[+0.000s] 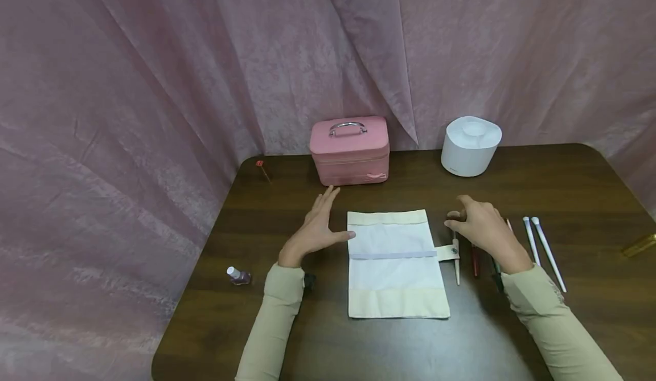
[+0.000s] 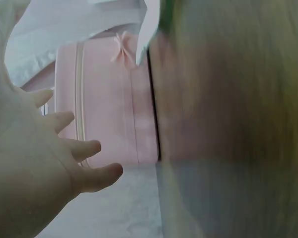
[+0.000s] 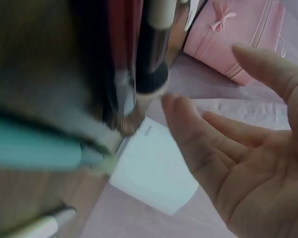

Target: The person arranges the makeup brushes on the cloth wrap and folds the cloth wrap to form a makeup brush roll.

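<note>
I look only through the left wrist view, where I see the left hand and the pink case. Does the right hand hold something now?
Observer: No, in the right wrist view the right hand holds nothing.
Operator: Understood. Which thing lies close to it?
Observer: A pale-handled brush lies close to its fingers; whether they touch, I cannot tell.
Operator: Thank you. Is there also something to the left of the left sleeve?
Observer: Yes, the head view shows a small white-capped bottle there, on the table.
</note>
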The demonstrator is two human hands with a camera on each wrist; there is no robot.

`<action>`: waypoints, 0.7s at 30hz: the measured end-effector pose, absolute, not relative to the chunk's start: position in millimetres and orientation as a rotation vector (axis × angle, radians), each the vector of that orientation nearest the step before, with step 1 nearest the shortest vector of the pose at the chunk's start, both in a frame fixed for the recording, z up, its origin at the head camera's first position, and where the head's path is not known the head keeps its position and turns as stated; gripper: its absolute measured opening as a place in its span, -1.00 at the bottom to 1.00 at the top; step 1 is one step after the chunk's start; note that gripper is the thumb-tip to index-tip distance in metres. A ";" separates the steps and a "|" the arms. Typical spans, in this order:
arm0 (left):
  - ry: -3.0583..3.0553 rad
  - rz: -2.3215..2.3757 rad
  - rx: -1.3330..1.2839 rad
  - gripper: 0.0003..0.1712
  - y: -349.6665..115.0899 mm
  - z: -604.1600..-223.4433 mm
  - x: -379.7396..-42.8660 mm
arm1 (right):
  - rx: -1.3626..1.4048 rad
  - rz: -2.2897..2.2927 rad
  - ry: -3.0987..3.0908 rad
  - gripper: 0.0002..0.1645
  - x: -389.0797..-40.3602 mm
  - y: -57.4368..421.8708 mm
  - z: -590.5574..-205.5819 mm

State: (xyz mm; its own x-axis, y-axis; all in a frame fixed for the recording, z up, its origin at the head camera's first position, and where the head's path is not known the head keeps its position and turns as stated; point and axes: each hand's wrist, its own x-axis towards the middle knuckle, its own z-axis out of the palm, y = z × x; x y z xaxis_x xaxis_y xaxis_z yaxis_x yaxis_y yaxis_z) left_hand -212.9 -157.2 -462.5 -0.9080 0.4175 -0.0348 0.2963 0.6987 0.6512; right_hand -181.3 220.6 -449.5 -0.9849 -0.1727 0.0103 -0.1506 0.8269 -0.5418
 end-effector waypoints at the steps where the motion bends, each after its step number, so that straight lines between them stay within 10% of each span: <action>1: 2.706 1.012 0.587 0.33 -155.6 -462.3 -211.6 | -0.249 -0.876 2.936 -0.24 -180.2 218.6 -450.2; 21: 2.492 0.667 0.637 0.41 -132.0 -464.0 -195.7 | -0.069 -0.763 2.871 -0.70 -180.5 203.7 -457.5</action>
State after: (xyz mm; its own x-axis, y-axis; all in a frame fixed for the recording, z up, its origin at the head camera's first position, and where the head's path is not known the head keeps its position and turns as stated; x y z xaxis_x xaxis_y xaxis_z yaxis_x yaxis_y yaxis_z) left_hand -195.7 -132.0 -464.0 -0.7769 0.5404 -0.3231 0.3068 0.7730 0.5553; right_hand -180.5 203.7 -457.5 -0.9845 -0.0877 -0.1519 -0.0007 0.8680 -0.4966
